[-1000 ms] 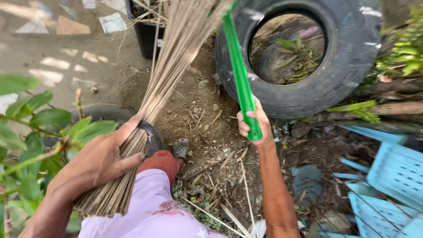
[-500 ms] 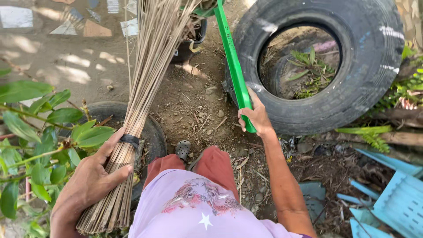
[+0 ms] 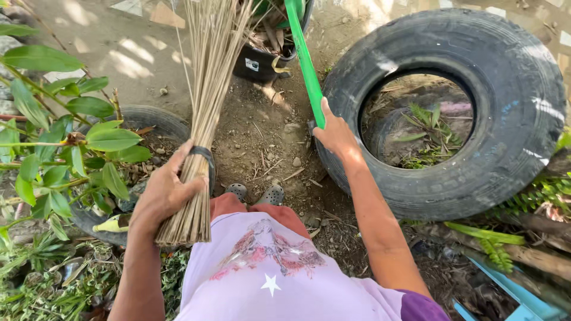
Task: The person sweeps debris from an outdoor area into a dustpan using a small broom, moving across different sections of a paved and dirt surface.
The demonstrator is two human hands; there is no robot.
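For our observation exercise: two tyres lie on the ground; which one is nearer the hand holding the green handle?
The large tyre right of the right hand; the other tyre is half hidden by leaves.

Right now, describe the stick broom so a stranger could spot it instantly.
Start at the big black rubber tyre lying on the dirt, then look left past the green plastic handle. The left hand grips a bundle of thin tan sticks, the only one bound by a dark band.
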